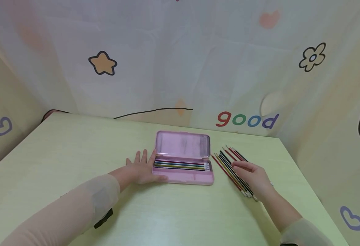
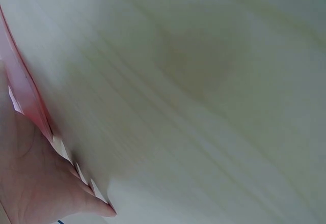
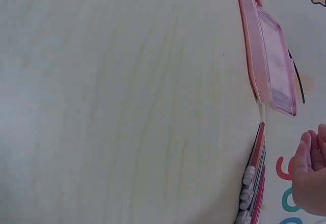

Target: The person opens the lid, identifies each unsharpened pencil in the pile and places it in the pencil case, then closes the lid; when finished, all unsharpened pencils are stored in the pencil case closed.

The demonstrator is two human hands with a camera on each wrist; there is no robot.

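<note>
My left hand (image 1: 141, 171) is spread at the left end of the pink pencil case (image 1: 175, 176). Its fingers (image 1: 144, 157) are straight and do not grasp; the thumb reaches over the front corner of the case. The case is near the middle of the surface (image 1: 91, 147), with its lid (image 1: 180, 145) raised at the back. Inside, a row of striped pencils (image 1: 180, 165) lies lengthwise in the rear compartment.

My right hand (image 1: 255, 177) hangs over the loose pencils (image 1: 233, 176), to the right of the case. The fingers of this hand are loosely bent together, and in the right wrist view I see nothing held between them. These pencils, red, black and gold-coloured, lie slantwise, with their whitish ends (image 3: 247, 183) toward the person. The farthest ones are partly covered by the hand, so I cannot count them with certainty. Behind the surface is a pale curtain (image 1: 180, 68), printed with a star (image 1: 102, 63) and the word "good" (image 1: 247, 119).
</note>
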